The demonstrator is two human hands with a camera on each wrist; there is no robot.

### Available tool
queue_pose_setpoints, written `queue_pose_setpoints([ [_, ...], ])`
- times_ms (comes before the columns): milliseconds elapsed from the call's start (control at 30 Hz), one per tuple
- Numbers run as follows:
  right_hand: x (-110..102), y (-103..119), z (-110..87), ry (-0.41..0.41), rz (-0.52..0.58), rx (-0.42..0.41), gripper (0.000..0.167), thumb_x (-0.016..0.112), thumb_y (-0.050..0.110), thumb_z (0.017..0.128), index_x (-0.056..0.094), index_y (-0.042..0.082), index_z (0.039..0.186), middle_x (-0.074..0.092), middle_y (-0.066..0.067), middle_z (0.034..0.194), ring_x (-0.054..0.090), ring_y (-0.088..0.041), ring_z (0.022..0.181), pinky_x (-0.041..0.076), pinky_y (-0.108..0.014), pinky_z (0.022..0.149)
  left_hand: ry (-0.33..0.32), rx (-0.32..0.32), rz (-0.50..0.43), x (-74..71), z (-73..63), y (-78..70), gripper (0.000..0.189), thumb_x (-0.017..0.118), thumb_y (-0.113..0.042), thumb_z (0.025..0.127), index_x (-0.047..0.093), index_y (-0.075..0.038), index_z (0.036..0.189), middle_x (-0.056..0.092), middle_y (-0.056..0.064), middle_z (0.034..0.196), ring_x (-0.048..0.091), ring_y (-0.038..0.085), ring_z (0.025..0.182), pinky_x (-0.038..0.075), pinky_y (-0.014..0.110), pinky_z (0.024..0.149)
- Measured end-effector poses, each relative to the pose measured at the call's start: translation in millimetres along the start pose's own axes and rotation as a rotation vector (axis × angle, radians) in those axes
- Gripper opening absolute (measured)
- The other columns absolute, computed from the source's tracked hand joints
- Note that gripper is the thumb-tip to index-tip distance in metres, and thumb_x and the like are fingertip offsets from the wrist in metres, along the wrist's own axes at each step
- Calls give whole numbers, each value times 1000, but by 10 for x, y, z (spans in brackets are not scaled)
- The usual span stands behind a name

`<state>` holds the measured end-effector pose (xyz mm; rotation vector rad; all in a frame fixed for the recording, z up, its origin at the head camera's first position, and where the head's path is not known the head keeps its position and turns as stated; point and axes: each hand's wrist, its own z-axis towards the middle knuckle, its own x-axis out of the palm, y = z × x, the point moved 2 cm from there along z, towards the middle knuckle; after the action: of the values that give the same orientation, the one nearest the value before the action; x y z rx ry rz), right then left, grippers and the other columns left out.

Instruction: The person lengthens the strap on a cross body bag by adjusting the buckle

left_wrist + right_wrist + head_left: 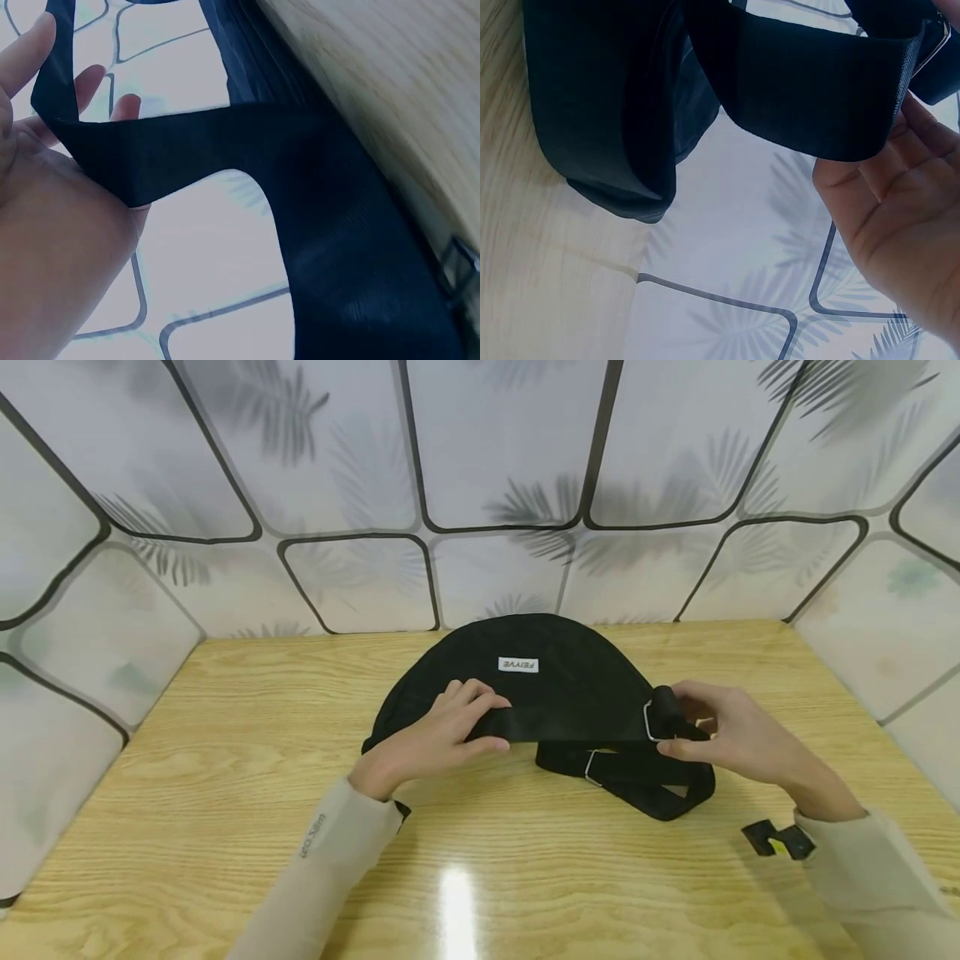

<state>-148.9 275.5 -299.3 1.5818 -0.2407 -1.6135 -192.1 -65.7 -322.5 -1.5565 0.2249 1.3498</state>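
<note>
A black half-moon shoulder bag (585,656) lies on the table, its white label (518,665) upside down to me. Across its near side runs a wide black strap (570,725), stretched between both hands. My left hand (442,735) holds the strap between thumb and fingers; in the left wrist view the webbing (180,142) folds across that hand's fingers. At the bag's right end my right hand (738,731) pinches the strap beside a metal buckle (648,722). Lower down, a loose strap loop with a second metal slider (591,768) lies on the table.
The pale wood-grain table (225,827) reaches back to a patterned wall covering (495,568) with dark outlines and leaf prints. More of this covering closes off the left and right sides. The bag's curved top sits near the back edge.
</note>
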Motion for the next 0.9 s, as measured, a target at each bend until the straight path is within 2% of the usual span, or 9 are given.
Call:
queue_pose_setpoints([
  [200,27,-28,5,11,10,13,35,79,4,83,67,4,116,67,1,95,63,-10,84,55,-30,72,-14,-3,15,-50,-107,57,42,61,-21,104,52,2,138,47,13,129,38,25,102,33,42,89],
  [467,40,-33,13,19,-28,33,40,80,5,82,66,1,119,67,0,97,61,-8,84,52,-30,70,-56,10,30,-140,-236,112,27,60,-18,104,59,-1,125,51,11,125,41,24,100,33,42,87],
  [667,43,-50,10,15,-65,23,41,80,5,82,66,0,120,67,2,96,60,-6,83,49,-30,67,-68,-34,25,-211,-332,181,27,60,-16,104,59,0,125,53,11,124,44,25,102,35,45,88],
  [900,54,-60,9,7,-55,-4,39,81,4,82,66,2,119,66,4,93,59,-8,81,47,-28,66,-75,-43,8,-284,-424,262,26,58,-13,105,59,3,125,54,13,123,48,31,108,37,53,94],
])
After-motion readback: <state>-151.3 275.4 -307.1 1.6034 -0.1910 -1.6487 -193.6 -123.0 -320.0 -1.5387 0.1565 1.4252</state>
